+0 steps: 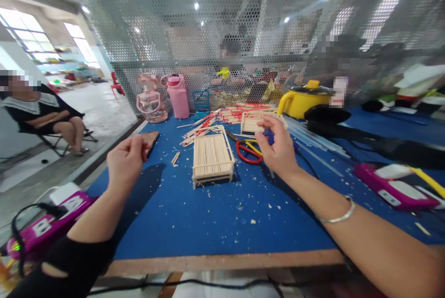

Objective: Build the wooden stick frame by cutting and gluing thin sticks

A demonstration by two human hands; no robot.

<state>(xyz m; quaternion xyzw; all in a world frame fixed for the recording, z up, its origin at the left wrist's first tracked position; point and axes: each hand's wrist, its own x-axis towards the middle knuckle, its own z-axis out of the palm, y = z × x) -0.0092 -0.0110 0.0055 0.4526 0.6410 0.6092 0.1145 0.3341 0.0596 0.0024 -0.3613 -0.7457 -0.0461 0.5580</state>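
My left hand (pixel 125 161) is closed at the left of the blue table, its fingers at the near edge of a flat brown piece (pixel 151 138). What the piece is I cannot tell. Above the table, my right hand (pixel 279 149) has its thumb and forefinger apart with nothing visible between them. Just behind its fingertips stands a small frame of pale sticks (pixel 247 126). Between my hands sits a larger bed-shaped model of wooden sticks (pixel 212 153), with low rails. Red-handled scissors (pixel 249 153) lie beside it, close to my right hand.
Red-tipped sticks (pixel 236 113) are heaped behind the model. Pink bottle (pixel 177 96), clear bottle (pixel 152 103) and yellow pot (pixel 302 99) stand along the mesh screen. Clear glue sticks (pixel 314 138) lie right. Purple power strips (pixel 394 189) flank the table. A person (pixel 45 112) sits left.
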